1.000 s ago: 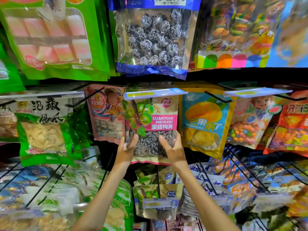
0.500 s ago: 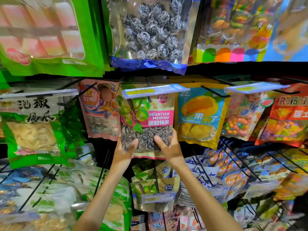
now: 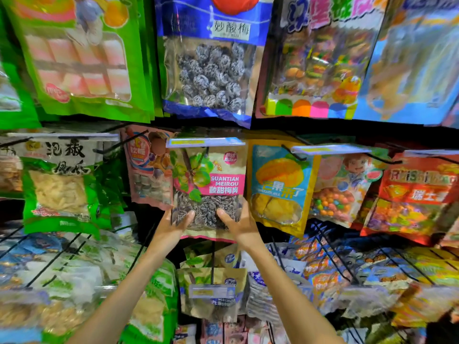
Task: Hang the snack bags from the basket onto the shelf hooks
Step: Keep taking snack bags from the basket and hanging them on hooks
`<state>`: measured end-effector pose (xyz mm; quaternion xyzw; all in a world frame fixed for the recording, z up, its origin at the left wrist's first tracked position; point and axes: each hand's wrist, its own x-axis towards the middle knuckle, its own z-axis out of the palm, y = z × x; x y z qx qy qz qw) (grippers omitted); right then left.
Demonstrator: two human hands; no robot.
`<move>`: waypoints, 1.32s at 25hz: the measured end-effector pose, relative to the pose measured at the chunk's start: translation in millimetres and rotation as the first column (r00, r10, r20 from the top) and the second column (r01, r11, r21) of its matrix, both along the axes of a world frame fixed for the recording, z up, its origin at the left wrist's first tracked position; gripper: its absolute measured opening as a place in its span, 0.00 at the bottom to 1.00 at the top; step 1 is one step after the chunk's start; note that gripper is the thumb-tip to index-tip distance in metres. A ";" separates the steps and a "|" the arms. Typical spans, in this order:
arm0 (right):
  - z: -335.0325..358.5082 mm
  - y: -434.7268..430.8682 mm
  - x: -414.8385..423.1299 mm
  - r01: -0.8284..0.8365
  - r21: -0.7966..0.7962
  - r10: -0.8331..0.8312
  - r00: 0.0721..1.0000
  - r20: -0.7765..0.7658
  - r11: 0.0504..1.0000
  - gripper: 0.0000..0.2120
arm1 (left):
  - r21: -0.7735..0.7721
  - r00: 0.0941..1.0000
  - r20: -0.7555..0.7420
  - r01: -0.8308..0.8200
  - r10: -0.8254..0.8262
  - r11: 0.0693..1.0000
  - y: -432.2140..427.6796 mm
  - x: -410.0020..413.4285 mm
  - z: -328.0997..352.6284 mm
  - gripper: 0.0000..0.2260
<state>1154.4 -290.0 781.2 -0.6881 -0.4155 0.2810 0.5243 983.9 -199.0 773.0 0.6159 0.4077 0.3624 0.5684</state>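
Compared with a second ago, both hands and the bag between them sit a touch higher and nearer the hook, and the view has tilted up so more of the top row shows. Largest in view is the black wire shelf rack [image 3: 330, 254], crowded with hanging packets: a green packet of pink-and-white sweets [image 3: 82, 58] at ten o'clock, a blue-trimmed clear packet of dark wrinkled plums [image 3: 211, 70] at twelve, a yellow-and-blue mango packet [image 3: 278, 184] at three o'clock of centre. At dead centre hangs the task's own tan-and-pink plum snack bag with a clear window [image 3: 208, 184], its top tucked under a pale blue price-tag strip [image 3: 206, 142]. The left hand [image 3: 171, 227] and right hand [image 3: 238, 227] each pinch a lower corner of it, thumbs on the front. It looks light, crinkly and limp, likely slippery film; holding near the top hole would probably steer it better than the bottom corners. The hook itself and the bag's hole are hidden behind the strip, so whether it is threaded cannot be told; no basket is in view, and the edges are blurred.
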 end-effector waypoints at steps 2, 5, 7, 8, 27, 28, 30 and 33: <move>8.3 -6.0 3.0 -0.005 -0.127 0.023 0.990 0.140 0.992 0.44 | 0.028 0.997 -0.082 -0.004 0.007 1.000 -2.2 -7.8 3.6 0.47; 24.1 -18.0 9.3 0.027 -0.406 0.159 0.894 0.419 0.913 0.38 | 0.153 0.936 -0.351 0.030 0.026 0.988 -12.3 -20.2 11.4 0.44; 29.6 -32.7 10.2 0.069 -0.525 0.284 0.778 0.561 0.848 0.37 | 0.309 0.785 -0.605 0.079 0.132 0.948 -18.2 -28.5 11.6 0.40; 31.4 -41.0 10.4 0.089 -0.539 0.322 0.716 0.619 0.838 0.35 | 0.363 0.690 -0.701 0.126 0.181 0.923 -23.0 -32.9 13.8 0.39; 52.8 -202.3 64.6 0.191 -0.402 0.289 0.438 0.851 0.895 0.24 | 0.557 0.277 -0.829 0.489 0.486 0.671 -189.3 40.7 48.4 0.23; 52.8 -205.0 68.4 0.207 -0.397 0.280 0.435 0.856 0.894 0.24 | 0.569 0.291 -0.821 0.494 0.491 0.658 -191.3 46.3 50.5 0.23; 52.6 -207.6 77.0 0.217 -0.399 0.280 0.429 0.859 0.891 0.24 | 0.590 0.329 -0.807 0.497 0.490 0.637 -191.9 56.1 54.0 0.23; 52.5 -203.2 88.9 0.208 -0.377 0.257 0.442 0.859 0.902 0.24 | 0.623 0.398 -0.782 0.481 0.480 0.617 -187.8 67.6 56.7 0.21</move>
